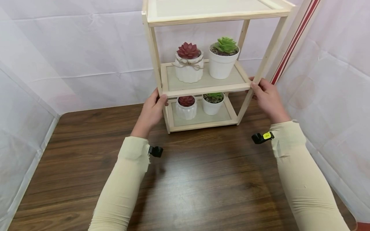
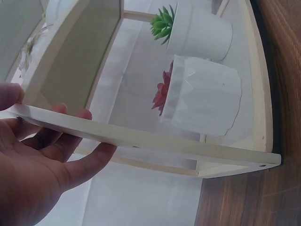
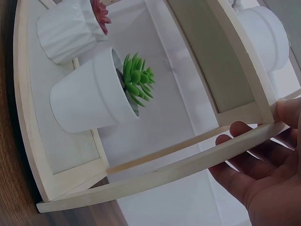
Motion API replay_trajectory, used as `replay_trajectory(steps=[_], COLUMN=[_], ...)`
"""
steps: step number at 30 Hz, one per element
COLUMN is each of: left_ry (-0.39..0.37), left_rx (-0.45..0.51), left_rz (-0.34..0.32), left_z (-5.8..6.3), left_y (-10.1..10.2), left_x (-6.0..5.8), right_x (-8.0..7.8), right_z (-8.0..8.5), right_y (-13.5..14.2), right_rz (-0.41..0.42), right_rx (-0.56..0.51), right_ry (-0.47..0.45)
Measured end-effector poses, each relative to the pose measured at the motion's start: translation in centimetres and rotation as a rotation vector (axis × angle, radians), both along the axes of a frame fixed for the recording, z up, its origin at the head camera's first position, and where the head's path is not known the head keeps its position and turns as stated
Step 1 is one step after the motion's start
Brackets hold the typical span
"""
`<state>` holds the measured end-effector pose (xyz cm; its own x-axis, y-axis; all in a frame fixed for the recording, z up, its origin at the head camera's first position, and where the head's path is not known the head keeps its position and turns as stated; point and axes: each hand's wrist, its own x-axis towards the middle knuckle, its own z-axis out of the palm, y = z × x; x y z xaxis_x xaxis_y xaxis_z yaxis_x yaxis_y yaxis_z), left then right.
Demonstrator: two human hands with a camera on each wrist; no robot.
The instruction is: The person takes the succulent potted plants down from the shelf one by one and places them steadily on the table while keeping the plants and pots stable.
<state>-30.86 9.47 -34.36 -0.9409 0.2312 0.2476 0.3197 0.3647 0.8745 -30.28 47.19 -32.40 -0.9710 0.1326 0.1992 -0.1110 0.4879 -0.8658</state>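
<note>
A light wooden shelf rack with three tiers is held between my hands at the height of its middle tier. My left hand grips the left front post, thumb on the front and fingers wrapped behind it. On the other side, my right hand grips the right front post the same way. The middle tier bears a white pot with a red succulent and twine bow, beside a white pot with a green succulent. Two similar pots, one red-planted and one green-planted, stand on the bottom tier.
Beneath the rack is a dark wood-grain table. A white sheet hangs behind, close to the rack's back. Another white cloth wall stands to the right, near my right hand, with a red-striped edge.
</note>
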Motion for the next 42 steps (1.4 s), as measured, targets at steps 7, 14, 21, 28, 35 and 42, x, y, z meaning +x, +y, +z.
replay_trajectory(steps=[7,14,21,28,35,42], left_ry=[0.002,-0.025,0.006,0.008,-0.028,-0.028], left_rx=[-0.001,0.029,0.033,0.023,0.042,0.038], left_rz=[-0.01,-0.024,-0.016,-0.006,-0.014,-0.008], left_z=[-0.04,0.43,0.19,0.15,0.13,0.16], left_y=[-0.09,-0.03,0.02,0.07,0.11,0.19], left_x=[-0.09,0.53,0.38,0.46,0.67,0.61], right_x=[-0.2,-0.34,-0.25,-0.09,-0.26,-0.36], right_z=[-0.21,-0.34,-0.16,-0.32,-0.48,-0.71], right_y=[0.14,0.22,0.06,0.07,0.35,0.63], right_rz=[-0.007,-0.019,-0.017,-0.014,0.009,0.033], right_rx=[0.002,-0.001,-0.012,0.018,0.064,0.067], right_ry=[0.013,0.022,0.038,0.061,0.086,0.118])
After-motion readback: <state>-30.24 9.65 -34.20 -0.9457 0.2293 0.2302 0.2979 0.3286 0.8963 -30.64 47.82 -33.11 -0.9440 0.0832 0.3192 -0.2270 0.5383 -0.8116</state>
